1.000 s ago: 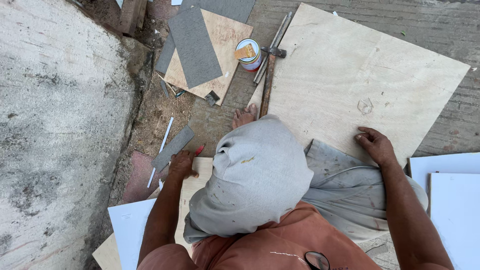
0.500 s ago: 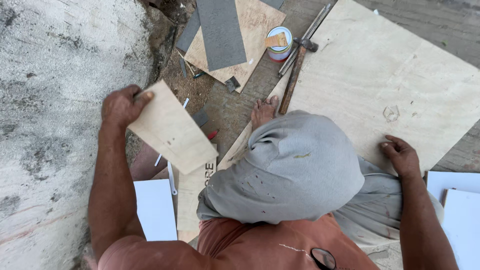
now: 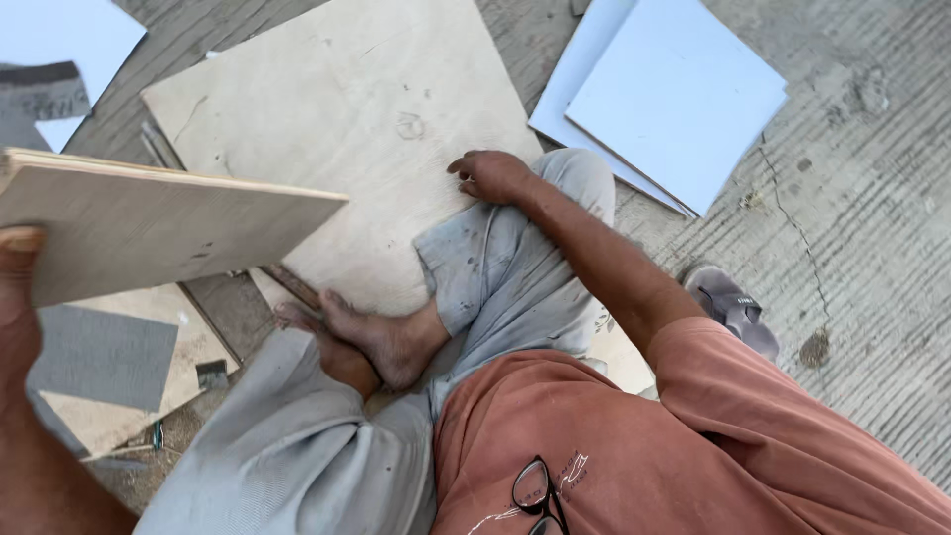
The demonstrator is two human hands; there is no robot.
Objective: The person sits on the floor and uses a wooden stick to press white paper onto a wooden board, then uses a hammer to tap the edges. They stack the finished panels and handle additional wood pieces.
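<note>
My left hand (image 3: 18,287) grips the near end of a small plywood board (image 3: 158,223) and holds it raised at the left, tilted almost flat. My right hand (image 3: 490,176) rests palm down on a large plywood sheet (image 3: 347,119) lying on the ground, just beside my bent knee in grey trousers. My bare foot (image 3: 381,337) rests on the near edge of that sheet. A pair of glasses (image 3: 540,490) hangs at the neck of my orange shirt.
Pale blue-white panels (image 3: 674,94) lie stacked at the upper right on grooved concrete. A grey sandal (image 3: 733,307) sits to the right. Grey sheets (image 3: 104,357) on another plywood piece lie at the lower left, with more panels (image 3: 59,40) at the upper left.
The view has swung right and lower, so the grey cloth no longer fills the middle. My left hand has lifted the small board higher and closer. My right hand stays on the big sheet.
</note>
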